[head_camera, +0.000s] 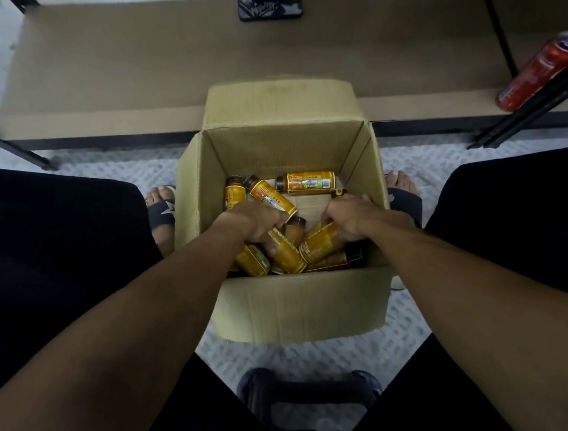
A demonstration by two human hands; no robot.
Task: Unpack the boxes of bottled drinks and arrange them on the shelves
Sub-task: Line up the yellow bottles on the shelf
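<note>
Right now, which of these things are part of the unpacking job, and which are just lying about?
Part of the job:
cardboard box
yellow bottles lying loose inside it
left hand and right hand, each closed on a bottle
shelf board

Just lying about:
red can on the shelf board
dark gadget at the back of the shelf board

The setting appears to be a stockroom or small shop storage area. A low tan shelf board on black metal uprights stands on pale patterned flooring, holding one red drink can. An open brown cardboard carton of amber, yellow-labelled bottles sits before it.
</note>
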